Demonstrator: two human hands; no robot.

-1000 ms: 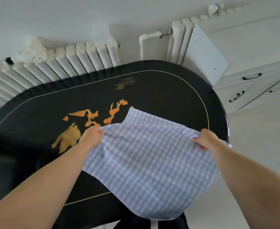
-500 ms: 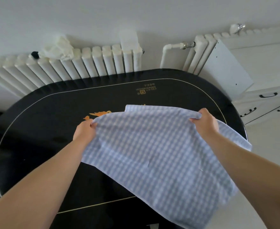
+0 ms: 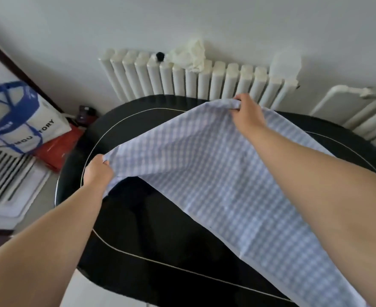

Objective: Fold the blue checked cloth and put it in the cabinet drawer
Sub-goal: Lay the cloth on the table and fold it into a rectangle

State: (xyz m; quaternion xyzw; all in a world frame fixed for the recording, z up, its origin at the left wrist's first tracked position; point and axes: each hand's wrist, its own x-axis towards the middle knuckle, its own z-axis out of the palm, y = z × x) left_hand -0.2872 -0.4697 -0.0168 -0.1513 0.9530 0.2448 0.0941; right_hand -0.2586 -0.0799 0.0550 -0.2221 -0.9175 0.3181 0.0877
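The blue checked cloth (image 3: 207,165) is stretched in the air over the black oval table (image 3: 151,235). My left hand (image 3: 97,172) grips one corner of it near the table's left end. My right hand (image 3: 248,116) pinches the far corner, close to the table's back edge. The cloth slopes down from both hands toward the lower right, and its lower end runs out of view. The cabinet and its drawers are out of the frame.
A white radiator (image 3: 204,83) lines the wall behind the table, with a crumpled white rag (image 3: 189,55) on top. Left of the table are a white bag with blue print (image 3: 12,120), a red bag (image 3: 58,147) and a white slatted rack (image 3: 7,180).
The view has swung left, so the cabinet has left the frame. Both hands have carried the cloth up and toward the table's left and back, spreading it wider.
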